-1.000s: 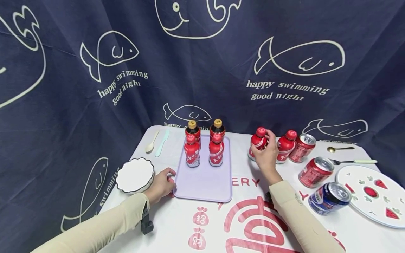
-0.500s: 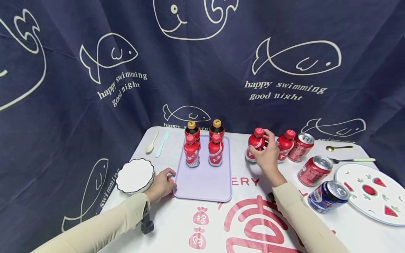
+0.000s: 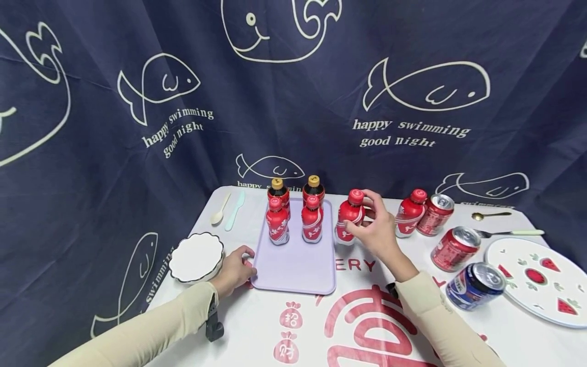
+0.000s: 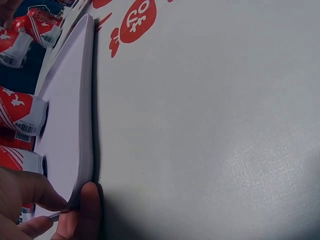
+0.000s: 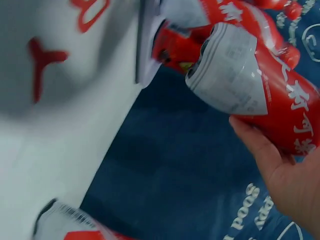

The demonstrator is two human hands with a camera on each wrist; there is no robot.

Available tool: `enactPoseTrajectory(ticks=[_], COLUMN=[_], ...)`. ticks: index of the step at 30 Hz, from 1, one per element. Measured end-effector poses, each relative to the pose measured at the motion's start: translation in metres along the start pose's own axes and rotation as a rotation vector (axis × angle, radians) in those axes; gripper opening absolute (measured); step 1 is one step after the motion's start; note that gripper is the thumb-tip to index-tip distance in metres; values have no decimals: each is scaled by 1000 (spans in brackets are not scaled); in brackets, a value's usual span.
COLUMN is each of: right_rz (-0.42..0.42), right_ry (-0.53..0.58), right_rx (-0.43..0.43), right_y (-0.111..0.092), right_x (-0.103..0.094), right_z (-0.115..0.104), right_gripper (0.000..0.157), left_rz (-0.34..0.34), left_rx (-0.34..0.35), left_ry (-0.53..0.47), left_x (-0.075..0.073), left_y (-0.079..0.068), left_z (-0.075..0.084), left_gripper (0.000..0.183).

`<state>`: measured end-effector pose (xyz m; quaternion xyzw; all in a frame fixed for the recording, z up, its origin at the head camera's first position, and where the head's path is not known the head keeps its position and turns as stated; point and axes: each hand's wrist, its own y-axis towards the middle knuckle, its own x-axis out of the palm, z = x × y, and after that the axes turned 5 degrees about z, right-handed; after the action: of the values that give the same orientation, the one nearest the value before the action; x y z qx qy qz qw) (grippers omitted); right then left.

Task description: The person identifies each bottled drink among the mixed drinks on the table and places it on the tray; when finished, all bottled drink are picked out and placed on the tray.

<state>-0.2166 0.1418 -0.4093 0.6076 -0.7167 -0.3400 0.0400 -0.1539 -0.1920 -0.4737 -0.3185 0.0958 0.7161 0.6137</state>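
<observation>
My right hand (image 3: 378, 229) grips a small red drink bottle (image 3: 350, 218) with a red cap, upright beside the right edge of a lilac tray (image 3: 293, 270). The right wrist view shows the same bottle (image 5: 270, 85) clear of the table, its white lower band facing the camera. At the tray's near left corner my left hand (image 3: 235, 271) pinches the rim, thumb on top and fingers beneath it in the left wrist view. Two red-capped bottles (image 3: 277, 224) stand on the tray, with two dark, gold-capped bottles (image 3: 314, 188) behind them.
Right of my right hand stand another red bottle (image 3: 410, 213), two red cans (image 3: 456, 248) and a blue can (image 3: 475, 286). A watermelon-patterned plate (image 3: 545, 306), fork (image 3: 513, 233) and gold spoon (image 3: 490, 215) lie farther right. A white bowl (image 3: 196, 257), cream spoon (image 3: 220, 211) and mint knife (image 3: 235, 211) are left.
My right hand has carried the red bottle left, away from the other red bottle and up to the tray's right edge. My left hand has stayed at the tray's corner.
</observation>
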Motion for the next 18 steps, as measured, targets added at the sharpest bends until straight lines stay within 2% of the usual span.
enactPoseTrajectory(ticks=[6, 9, 13, 18], right_rz=[-138, -216, -306, -348], right_ry=[135, 207, 275, 281], right_rx=[-60, -65, -54, -91], right_y=[-3, -6, -8, -9], right_x=[10, 19, 35, 57], right_z=[-36, -55, -65, -73], right_gripper=[71, 69, 69, 67], left_rz=[-9, -11, -12, -9], left_rx=[-7, -19, -30, -25], left_ry=[-11, -3, -6, -13], left_x=[0, -1, 0, 0], left_y=[0, 1, 0, 1], left_z=[2, 2, 1, 2], left_gripper=[44, 44, 44, 43])
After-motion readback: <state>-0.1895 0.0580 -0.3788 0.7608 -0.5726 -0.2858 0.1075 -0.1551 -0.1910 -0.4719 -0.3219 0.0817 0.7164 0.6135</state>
